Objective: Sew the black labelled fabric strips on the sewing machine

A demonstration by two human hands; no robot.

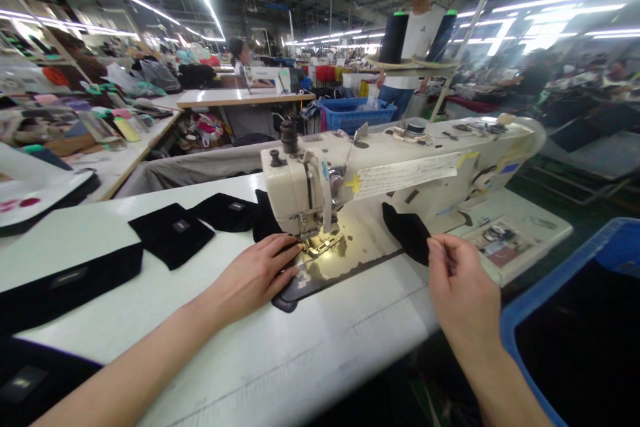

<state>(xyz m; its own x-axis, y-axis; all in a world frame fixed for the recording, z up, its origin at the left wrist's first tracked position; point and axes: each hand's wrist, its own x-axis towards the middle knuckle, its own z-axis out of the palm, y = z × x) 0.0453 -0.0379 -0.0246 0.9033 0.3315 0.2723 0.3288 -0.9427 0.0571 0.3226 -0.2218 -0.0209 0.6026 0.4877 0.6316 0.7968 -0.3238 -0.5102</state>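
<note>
In the head view: grasps one edge of a black piece [406,230] between the fingers of the right hand [463,280], held slanting in front of the machine [295,183], to the right of its needle end. Rests the left hand [270,267] at the needle end of the machine, with fingers bent close to the lit plate [357,250]; cannot tell whether gripping anything there. Has four more pieces [165,247] spread over the bench [260,353] left of the machine, each with a small patch, plus a dark piece [265,213] just behind the needle end. Shows paper [407,175] stuck along the machine's front, a tub [507,320] right of the machine, and a crate [353,119] and a standing person [423,37] behind it.
</note>
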